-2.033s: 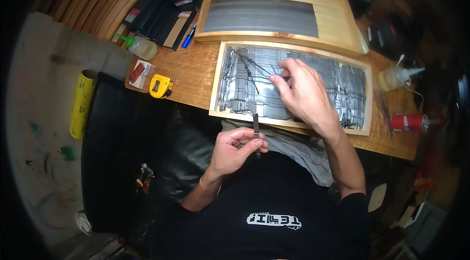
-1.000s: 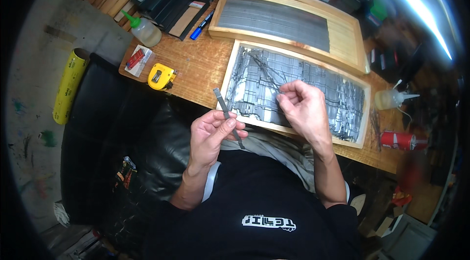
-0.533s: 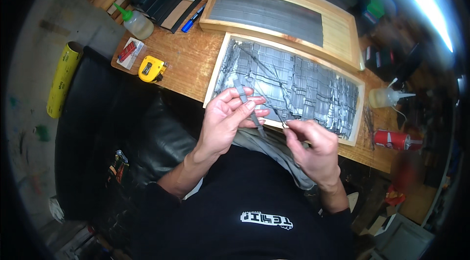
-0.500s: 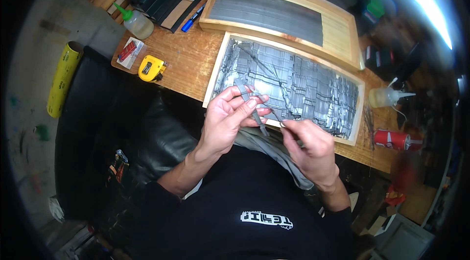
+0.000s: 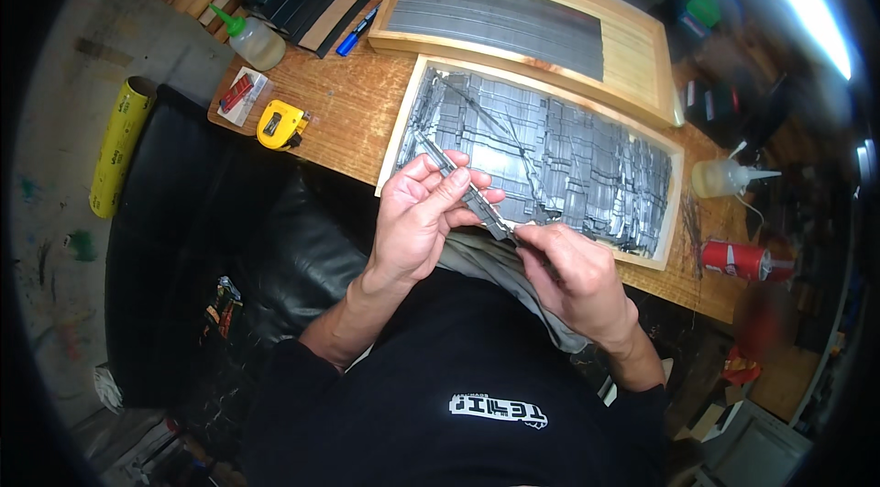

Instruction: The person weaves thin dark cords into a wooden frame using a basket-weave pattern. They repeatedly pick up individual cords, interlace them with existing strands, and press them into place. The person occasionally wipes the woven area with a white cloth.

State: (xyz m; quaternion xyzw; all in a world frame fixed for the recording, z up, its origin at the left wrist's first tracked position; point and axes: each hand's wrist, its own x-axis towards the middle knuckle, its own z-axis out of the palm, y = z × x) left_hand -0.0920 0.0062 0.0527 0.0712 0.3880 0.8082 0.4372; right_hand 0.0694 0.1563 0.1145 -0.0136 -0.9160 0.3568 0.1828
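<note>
While both hands meet at frame centre, a thin grey strip [image 5: 463,186] spans between them.

Behind lies the wooden tabletop [image 5: 348,111], then a tray of grey strips [image 5: 550,152]; left hand [image 5: 423,221] pinches the strip, right hand [image 5: 573,278] seemingly grips its lower end.

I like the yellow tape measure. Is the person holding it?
No, the tape measure lies on the table apart from both hands, which hold a thin grey strip between them.
</note>
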